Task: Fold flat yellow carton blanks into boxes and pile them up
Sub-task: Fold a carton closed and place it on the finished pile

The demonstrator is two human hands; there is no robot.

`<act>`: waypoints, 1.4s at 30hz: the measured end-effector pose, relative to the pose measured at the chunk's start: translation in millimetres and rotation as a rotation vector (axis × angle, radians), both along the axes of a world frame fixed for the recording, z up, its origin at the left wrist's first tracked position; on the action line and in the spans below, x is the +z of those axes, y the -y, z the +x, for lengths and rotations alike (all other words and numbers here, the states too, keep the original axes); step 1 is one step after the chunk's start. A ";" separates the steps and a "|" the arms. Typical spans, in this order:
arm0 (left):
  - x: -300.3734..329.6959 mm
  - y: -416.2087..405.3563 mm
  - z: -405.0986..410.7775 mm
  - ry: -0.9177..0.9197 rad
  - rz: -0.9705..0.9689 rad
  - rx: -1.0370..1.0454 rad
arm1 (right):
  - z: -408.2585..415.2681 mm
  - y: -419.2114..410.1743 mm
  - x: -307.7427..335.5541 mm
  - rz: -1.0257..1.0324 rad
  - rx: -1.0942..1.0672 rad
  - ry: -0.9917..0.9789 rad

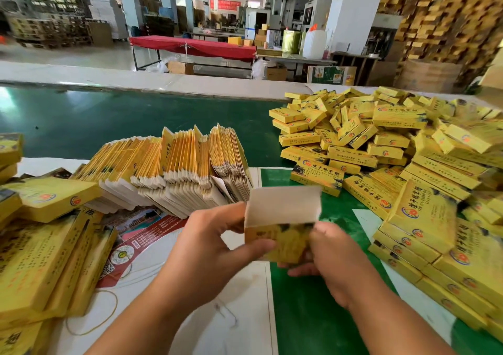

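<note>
I hold a yellow carton (pixel 283 239) in front of me above the table, its white end flap standing up open at the top. My left hand (pixel 215 245) grips its left side, thumb across the printed face. My right hand (pixel 326 256) grips its right side, fingers curled under the bottom. A thick row of flat yellow blanks (pixel 177 164) stands on edge just beyond my hands. A big heap of folded yellow boxes (pixel 381 142) covers the table to the right.
More yellow boxes and blanks (pixel 46 245) lie stacked at the left. Printed leaflets (pixel 141 226) and rubber bands (pixel 109 308) lie on white sheets under my arms. The green table surface (pixel 109 120) stretches beyond. Factory floor, a red-covered table (pixel 196 45) and pallets fill the background.
</note>
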State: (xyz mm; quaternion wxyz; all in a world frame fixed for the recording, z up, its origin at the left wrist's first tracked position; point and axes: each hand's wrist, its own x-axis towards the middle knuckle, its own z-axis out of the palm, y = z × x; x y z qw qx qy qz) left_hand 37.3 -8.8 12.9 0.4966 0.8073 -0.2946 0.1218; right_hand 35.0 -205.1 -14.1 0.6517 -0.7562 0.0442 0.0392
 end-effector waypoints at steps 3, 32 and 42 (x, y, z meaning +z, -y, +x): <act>-6.1 -3.2 7.2 -0.144 0.005 0.068 | 3.4 9.5 1.4 -0.066 -0.024 0.313; -21.8 -1.3 14.6 -0.020 -0.110 0.088 | -6.1 -2.9 1.8 -0.304 -0.033 0.841; -19.0 2.1 12.9 0.089 -0.064 0.112 | 1.5 0.6 7.3 -0.466 0.086 0.865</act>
